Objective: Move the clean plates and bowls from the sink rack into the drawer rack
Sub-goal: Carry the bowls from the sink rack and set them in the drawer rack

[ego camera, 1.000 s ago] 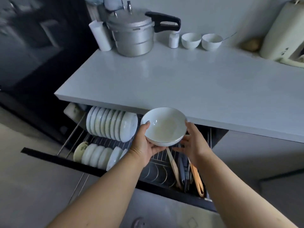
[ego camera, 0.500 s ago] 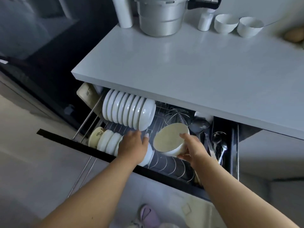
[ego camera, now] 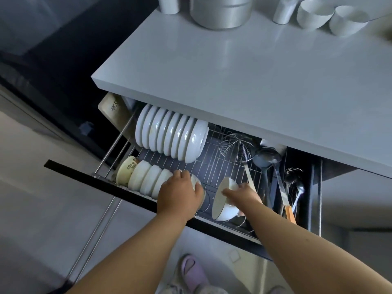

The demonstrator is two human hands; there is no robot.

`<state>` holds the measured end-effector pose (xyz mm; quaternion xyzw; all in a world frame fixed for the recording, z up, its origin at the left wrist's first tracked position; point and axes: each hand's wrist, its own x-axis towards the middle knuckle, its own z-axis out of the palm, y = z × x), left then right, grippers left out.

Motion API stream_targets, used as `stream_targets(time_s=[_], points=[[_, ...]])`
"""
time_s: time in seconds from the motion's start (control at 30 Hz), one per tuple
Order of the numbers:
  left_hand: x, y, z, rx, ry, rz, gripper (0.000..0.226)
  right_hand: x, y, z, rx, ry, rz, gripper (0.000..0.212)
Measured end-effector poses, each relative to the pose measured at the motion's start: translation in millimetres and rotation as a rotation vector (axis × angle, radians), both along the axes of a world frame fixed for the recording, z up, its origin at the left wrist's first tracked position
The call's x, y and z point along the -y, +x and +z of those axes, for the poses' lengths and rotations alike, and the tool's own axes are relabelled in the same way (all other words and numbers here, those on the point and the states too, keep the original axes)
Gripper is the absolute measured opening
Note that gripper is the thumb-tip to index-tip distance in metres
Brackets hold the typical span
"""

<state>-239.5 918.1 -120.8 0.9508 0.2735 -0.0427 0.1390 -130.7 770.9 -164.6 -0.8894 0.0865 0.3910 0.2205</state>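
Observation:
The drawer rack (ego camera: 214,166) is pulled out below the white counter (ego camera: 254,71). My right hand (ego camera: 241,193) grips a white bowl (ego camera: 223,203) by its rim, tilted on edge and low in the front row's wire slots. My left hand (ego camera: 180,193) rests on the last bowl of the front row of small bowls (ego camera: 146,179), pressing it leftward. A row of white plates (ego camera: 171,134) stands on edge in the back row.
A wire skimmer (ego camera: 237,147), ladles (ego camera: 266,160) and spoons (ego camera: 294,183) fill the drawer's right side. A metal pot (ego camera: 220,11) and two white bowls (ego camera: 331,15) stand at the counter's back. Slippered feet (ego camera: 193,270) are below the black drawer front (ego camera: 101,181).
The bowl came down from counter height into the drawer, turning onto its edge in my right hand. My left hand let go of it and went to the front row of bowls.

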Motion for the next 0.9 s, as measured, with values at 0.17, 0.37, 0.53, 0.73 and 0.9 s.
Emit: stream_targets(time_s=[0.17, 0.37, 0.53, 0.73, 0.9], points=[[0.5, -1.0, 4.1, 0.006, 0.002, 0.020, 0.036, -15.0, -7.0, -10.7, -0.002, -0.077, 0.110, 0.084], [0.5, -0.8, 4.6, 0.024, -0.004, 0.024, 0.036, -34.0, -12.8, -17.9, 0.000, -0.120, 0.101, 0.085], [0.8, -0.3, 6.3, 0.027, -0.003, 0.022, 0.037, -42.8, -17.7, -21.2, 0.041, -0.173, 0.135, 0.091], [0.1, -0.3, 4.5, 0.027, -0.010, 0.021, 0.037, -42.6, -19.8, -25.1, 0.062, -0.188, 0.132, 0.092], [0.3, 0.1, 4.0, 0.023, -0.010, 0.019, 0.037, -41.9, -21.6, -23.9, 0.078, -0.230, 0.152, 0.088]])
